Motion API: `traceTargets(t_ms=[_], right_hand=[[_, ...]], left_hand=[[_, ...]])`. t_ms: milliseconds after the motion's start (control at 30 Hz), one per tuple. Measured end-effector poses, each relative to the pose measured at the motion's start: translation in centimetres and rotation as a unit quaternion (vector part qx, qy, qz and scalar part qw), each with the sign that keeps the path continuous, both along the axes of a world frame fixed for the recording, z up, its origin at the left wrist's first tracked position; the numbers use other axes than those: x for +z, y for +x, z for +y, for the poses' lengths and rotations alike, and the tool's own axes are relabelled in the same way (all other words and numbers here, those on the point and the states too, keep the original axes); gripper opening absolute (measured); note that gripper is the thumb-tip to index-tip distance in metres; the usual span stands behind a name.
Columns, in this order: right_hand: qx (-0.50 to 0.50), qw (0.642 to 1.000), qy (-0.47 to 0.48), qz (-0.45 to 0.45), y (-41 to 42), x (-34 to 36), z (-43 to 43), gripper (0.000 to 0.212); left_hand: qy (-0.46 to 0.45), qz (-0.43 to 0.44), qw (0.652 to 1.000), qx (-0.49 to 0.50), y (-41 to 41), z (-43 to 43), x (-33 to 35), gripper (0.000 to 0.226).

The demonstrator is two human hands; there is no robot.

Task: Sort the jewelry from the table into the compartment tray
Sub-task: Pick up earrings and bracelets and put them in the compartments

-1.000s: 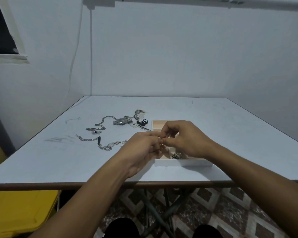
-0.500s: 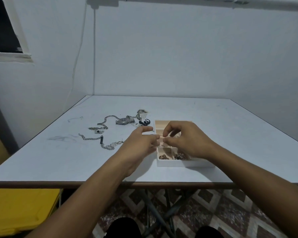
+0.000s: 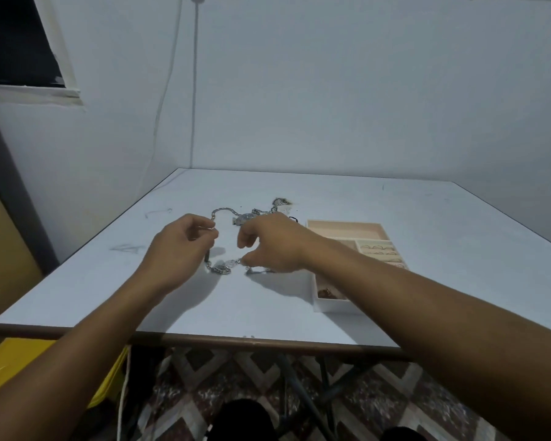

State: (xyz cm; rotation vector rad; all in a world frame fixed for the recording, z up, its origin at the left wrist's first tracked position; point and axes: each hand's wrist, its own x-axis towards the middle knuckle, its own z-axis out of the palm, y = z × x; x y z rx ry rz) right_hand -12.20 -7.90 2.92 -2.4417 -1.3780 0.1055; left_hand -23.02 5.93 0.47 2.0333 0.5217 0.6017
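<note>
Loose silver jewelry lies left of the white compartment tray (image 3: pixel 318 289) on the table. My left hand (image 3: pixel 178 246) pinches one end of a silver chain (image 3: pixel 220 268) between thumb and forefinger, and a dark pendant hangs below the fingers. My right hand (image 3: pixel 271 241) is curled over the chain's other end and pinches it near the table top. The chain's middle sags onto the table between my hands. Behind them lie a larger chain with a watch-like piece (image 3: pixel 244 219) and a small tangle (image 3: pixel 280 202). The tray holds rings in rows (image 3: pixel 377 249) and a brown piece (image 3: pixel 326 293).
The white table (image 3: pixel 427 218) runs back to the wall, with its brown front edge close to me. A yellow bin (image 3: pixel 19 361) stands under the table's left corner. Table legs and a patterned floor show below.
Both hands have left the tray and moved left to the loose jewelry, where they have taken hold of the silver chain. The view has swung left, so the tray now sits at the right.
</note>
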Motion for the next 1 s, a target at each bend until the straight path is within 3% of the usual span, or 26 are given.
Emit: traceTargets(t_ms=[333, 500, 1000], right_hand=[[-0.026, 0.995, -0.059, -0.079, -1.0, -1.8, 6.2, 0.02], [-0.048, 0.994, -0.08, -0.061, -0.6, -2.7, 8.0, 0.032], [-0.081, 0.99, -0.118, 0.003, 0.0, -2.0, 9.8, 0.018]], left_hand=[[0.077, 0.019, 0.997, 0.012, -0.4, 3.5, -2.0, 0.019], [0.08, 0.025, 0.996, 0.018, 0.0, 4.6, -2.5, 0.02], [0.063, 0.009, 0.998, 0.026, 1.2, 5.7, -2.6, 0.024]])
